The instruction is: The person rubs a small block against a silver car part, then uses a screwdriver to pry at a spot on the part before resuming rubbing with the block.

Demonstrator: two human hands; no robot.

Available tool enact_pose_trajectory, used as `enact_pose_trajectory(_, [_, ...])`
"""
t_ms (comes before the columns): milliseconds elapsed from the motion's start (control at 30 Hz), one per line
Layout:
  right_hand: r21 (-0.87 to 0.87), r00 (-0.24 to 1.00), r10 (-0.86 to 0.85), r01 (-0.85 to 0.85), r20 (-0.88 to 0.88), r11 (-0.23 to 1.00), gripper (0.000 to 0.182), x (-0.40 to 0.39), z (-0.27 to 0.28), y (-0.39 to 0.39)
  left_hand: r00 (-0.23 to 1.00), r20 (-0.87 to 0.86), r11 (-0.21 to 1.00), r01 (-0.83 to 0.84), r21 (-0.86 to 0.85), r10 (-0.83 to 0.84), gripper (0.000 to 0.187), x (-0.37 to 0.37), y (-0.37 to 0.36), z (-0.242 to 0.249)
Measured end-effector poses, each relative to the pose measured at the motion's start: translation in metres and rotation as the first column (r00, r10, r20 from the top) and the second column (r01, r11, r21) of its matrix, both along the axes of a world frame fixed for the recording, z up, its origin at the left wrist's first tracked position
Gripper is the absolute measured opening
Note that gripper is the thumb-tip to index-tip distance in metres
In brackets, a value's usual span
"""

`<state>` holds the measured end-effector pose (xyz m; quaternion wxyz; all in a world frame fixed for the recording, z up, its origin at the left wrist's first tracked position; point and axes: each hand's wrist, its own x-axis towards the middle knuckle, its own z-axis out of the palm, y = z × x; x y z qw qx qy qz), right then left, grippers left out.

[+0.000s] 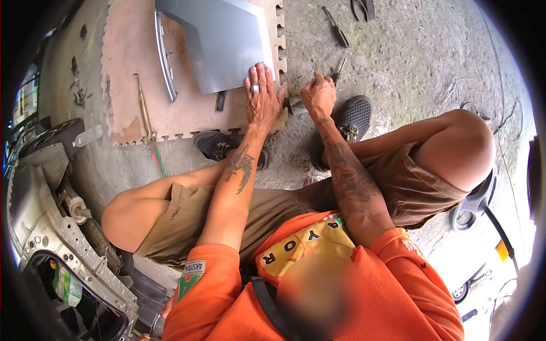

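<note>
My left hand [263, 96] lies flat, fingers stretched, on the lower right corner of a smooth grey sheet-metal panel [227, 48]. A ring sits on one finger. My right hand [319, 98] is curled closed just right of the panel, above the concrete floor. Whatever its fingers hold, if anything, is hidden. Close beside it, a small grey flat piece [297, 106] lies at the mat's edge, and a thin tool [340, 69] shows near the knuckles. The panel rests on a worn pinkish foam mat [128, 57], with a curved metal strip [165, 62] along its left side.
A brass torch [144, 111] with red and green hoses lies on the mat. On the concrete are a screwdriver [336, 27] and pliers [360, 8]. A stripped car body [62, 244] stands at left. My shoes [355, 116] and bent knees flank the work area.
</note>
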<state>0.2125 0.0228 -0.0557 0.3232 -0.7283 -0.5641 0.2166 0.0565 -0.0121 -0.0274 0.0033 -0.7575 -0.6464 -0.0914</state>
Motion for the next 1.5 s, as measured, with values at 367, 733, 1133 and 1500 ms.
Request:
enact_pose_trajectory(367, [-0.276,0.927,0.343,-0.294,0.149,0.915,0.039,0.006,0.019,-0.033,1.0,0.013,1.0,-0.022,-0.023,0.022,0.076,-0.015,0.021,0.015])
enact_pose_trajectory(733, [-0.265,0.784,0.54,-0.475,0.306,0.839,0.041,0.012,0.02,-0.055,1.0,-0.011,0.999,-0.029,-0.029,0.029,0.075,-0.012,0.006,0.011])
enact_pose_trajectory(1133, [-0.383,0.794,0.536,-0.418,0.288,0.824,0.038,0.009,0.026,-0.05,0.999,-0.043,0.998,-0.014,-0.068,0.011,0.073,-0.003,-0.013,0.015])
enact_pose_trajectory(1500, [-0.423,0.829,0.5,-0.371,0.25,0.827,0.026,0.004,0.033,-0.042,0.997,-0.026,0.996,-0.077,-0.042,0.076,0.072,-0.005,-0.01,0.013])
